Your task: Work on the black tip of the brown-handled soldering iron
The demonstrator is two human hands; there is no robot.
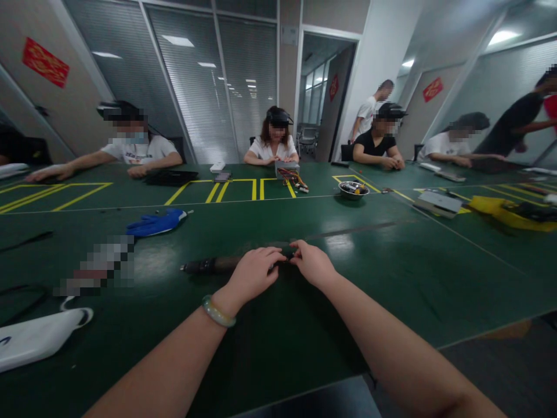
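A dark, pen-shaped electric screwdriver [213, 266] lies nearly level over the green table, its narrow tip pointing left. My left hand [255, 273], a pale bangle on its wrist, is closed over the rear part of the tool. At that rear end, fingers of my right hand [314, 264] are pinched together on a small dark piece [288, 253]. Whether this piece belongs to the tool or is a separate connector, I cannot tell. The two hands almost meet, and the fingers hide much of the join.
A blue glove [156, 223] rests at the left, with a white device [41, 339] nearer me. A metal bowl [353, 190] of small parts, a grey box with coloured wires [287, 169] and a yellow bag [509, 212] stand farther off. Several people sit across the table [413, 261].
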